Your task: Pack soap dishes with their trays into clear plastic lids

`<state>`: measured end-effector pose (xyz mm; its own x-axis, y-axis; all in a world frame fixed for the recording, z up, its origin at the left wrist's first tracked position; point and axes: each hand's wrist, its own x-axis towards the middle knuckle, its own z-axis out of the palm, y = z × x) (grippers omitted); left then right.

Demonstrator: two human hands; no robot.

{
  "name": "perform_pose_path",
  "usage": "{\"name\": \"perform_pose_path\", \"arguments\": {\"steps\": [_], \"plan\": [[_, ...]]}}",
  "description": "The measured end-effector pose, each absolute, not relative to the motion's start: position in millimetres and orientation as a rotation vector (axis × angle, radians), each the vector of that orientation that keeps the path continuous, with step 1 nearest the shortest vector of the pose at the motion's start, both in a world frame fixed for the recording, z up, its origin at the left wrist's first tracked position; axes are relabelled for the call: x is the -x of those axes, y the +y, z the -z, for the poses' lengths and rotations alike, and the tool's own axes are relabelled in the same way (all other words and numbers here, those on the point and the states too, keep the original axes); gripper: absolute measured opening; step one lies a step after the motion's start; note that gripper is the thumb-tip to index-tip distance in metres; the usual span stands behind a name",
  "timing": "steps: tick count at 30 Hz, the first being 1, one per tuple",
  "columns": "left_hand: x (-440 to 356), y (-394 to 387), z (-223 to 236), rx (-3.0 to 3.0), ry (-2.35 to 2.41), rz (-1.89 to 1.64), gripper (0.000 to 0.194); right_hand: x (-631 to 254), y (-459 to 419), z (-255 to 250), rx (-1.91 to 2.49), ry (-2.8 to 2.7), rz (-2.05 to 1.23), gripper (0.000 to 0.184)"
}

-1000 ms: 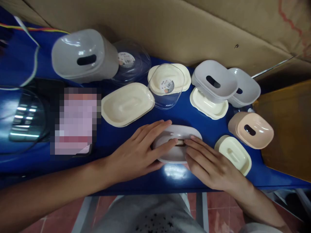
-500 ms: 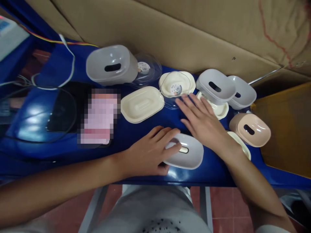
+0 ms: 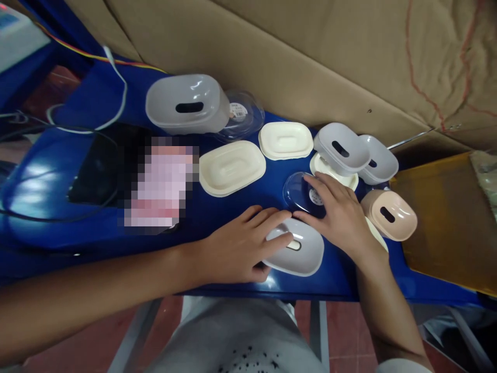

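My left hand (image 3: 248, 243) grips the left side of a grey oval soap dish (image 3: 310, 254) near the table's front edge, its fingers over the rim and the thumb low at the near side. Through the dish's slot something cream shows. My right hand (image 3: 337, 207) has hold of a clear plastic lid (image 3: 297, 191) with a round printed label, just behind that dish. The fingers lie over the lid's right part and hide it. Behind them are two cream oval trays, one at left (image 3: 233, 168) and one farther back (image 3: 286, 140).
A larger grey dish (image 3: 186, 103) stands at the back beside another clear lid (image 3: 248, 116). At right are stacked grey dishes (image 3: 341, 147), a peach dish (image 3: 392, 215) and a cardboard box (image 3: 446, 223). A blurred phone-like thing (image 3: 161, 181) and cables lie at left.
My right hand has drawn the clear lid off the back cream tray toward me, close to the grey dish. My left hand keeps its hold. The view has shifted slightly.
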<state>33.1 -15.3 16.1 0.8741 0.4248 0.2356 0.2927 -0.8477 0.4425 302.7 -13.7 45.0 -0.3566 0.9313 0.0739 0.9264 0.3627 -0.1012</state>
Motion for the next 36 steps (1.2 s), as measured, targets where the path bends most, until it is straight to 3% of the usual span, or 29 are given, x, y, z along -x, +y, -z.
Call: {"name": "perform_pose_path", "arguments": {"steps": [6,11,18,25,36], "plan": [[-32.1,-14.5,-13.4,-2.489,0.674,-0.577,0.069,-327.6,-10.8,-60.9,1.625,-2.353,-0.293,0.073],[-34.7,-6.6,-2.8,-2.26,0.776,-0.738,0.092,-326.8,-22.1,-75.3,1.447,-2.344,-0.6,0.077],[-36.9,-5.3,7.2,-2.097,0.728,-0.912,0.101,-310.0,-26.6,-68.6,1.365,-2.437,-0.551,0.082],[-35.8,-4.5,0.9,-2.082,0.793,-0.8,0.128,-297.7,-31.4,-53.9,1.216,-2.569,-0.48,0.068],[-35.1,-0.2,-2.1,-2.144,0.75,-0.754,0.117,-288.9,-36.7,-54.3,1.199,-2.656,-0.377,0.062]]}}
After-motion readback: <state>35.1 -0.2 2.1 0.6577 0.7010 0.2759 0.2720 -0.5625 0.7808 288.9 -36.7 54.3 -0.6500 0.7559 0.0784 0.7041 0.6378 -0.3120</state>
